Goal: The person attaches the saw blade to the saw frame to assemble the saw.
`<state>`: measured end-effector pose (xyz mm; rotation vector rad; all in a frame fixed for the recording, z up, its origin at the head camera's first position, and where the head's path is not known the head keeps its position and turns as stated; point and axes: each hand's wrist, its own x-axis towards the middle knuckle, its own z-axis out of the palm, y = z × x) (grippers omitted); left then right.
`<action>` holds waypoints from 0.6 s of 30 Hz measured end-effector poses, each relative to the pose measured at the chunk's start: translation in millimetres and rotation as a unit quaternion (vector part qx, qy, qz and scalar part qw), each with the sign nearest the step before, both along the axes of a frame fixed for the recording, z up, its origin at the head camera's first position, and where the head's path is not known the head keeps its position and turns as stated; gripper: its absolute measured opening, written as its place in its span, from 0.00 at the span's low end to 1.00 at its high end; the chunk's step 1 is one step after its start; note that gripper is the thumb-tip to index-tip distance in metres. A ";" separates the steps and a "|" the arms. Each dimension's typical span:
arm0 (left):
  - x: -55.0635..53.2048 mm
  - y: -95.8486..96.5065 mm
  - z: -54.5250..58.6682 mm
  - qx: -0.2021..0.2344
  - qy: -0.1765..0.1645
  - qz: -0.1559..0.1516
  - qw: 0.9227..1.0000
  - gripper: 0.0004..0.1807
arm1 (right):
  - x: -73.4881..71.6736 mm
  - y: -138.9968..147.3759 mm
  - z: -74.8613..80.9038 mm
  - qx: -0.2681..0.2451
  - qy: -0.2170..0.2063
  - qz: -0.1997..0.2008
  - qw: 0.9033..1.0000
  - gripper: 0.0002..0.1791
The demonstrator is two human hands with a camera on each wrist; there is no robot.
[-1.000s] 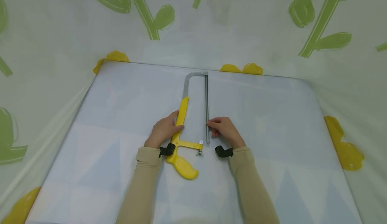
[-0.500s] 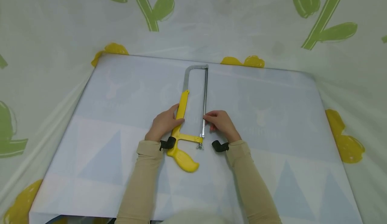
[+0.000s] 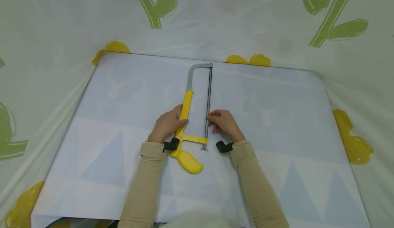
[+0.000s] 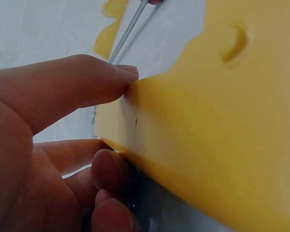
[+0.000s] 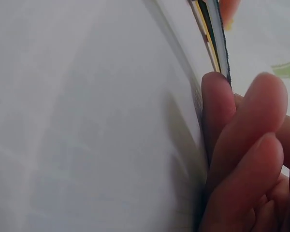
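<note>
A hacksaw with a yellow frame [image 3: 185, 107] and a curved silver bow lies on the table, its yellow handle [image 3: 189, 163] toward the person. My left hand [image 3: 164, 125] grips the yellow frame, thumb on the near side and fingers around the other edge, as the left wrist view shows. Along the saw's right side runs the grey blade [image 3: 210, 89], its far end at the bow's tip. My right hand [image 3: 226, 122] pinches this blade near its lower end. That end is at the yellow crosspiece [image 3: 194, 139], above a wing nut [image 3: 204, 147]; whether it is seated I cannot tell.
The table [image 3: 264, 173] has a pale cover with blue triangles. Behind it hangs a light cloth [image 3: 258, 19] printed with green leaves and yellow flowers. A black wrist camera [image 3: 224, 147] sits on the right wrist, another [image 3: 172, 144] on the left.
The blade's lower end has moved left with my right hand, from beside the crosspiece to its tip. My left hand keeps its hold on the frame. The head view has tilted slightly.
</note>
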<state>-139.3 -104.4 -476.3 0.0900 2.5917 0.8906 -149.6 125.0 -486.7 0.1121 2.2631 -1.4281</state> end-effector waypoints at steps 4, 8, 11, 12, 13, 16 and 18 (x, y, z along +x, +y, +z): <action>0.2 -0.1 1.3 0.001 0.004 0.000 1.000 0.39 | -1.8 0.7 -1.0 0.009 -0.003 0.010 1.000 0.15; 0.3 -0.3 0.9 0.000 0.004 0.001 1.000 0.39 | -2.5 0.2 -1.0 0.020 -0.006 0.018 1.000 0.15; 0.3 -0.2 0.2 0.002 0.001 0.003 1.000 0.39 | -2.2 0.2 -0.6 0.026 -0.008 0.016 0.999 0.15; 0.3 -0.2 0.2 0.003 0.001 0.002 1.000 0.39 | -2.1 0.2 -0.3 0.029 -0.009 0.016 0.999 0.15; 0.3 -0.1 0.3 0.003 0.000 0.001 1.000 0.38 | -2.0 0.3 -0.2 0.032 -0.009 0.015 0.999 0.15; 0.0 0.2 0.7 0.003 -0.001 0.001 1.000 0.38 | -1.8 0.4 0.2 0.038 -0.009 0.014 0.999 0.15; -0.1 0.3 1.1 0.002 -0.001 0.001 1.000 0.38 | -2.0 0.1 0.4 0.040 -0.005 0.017 0.999 0.15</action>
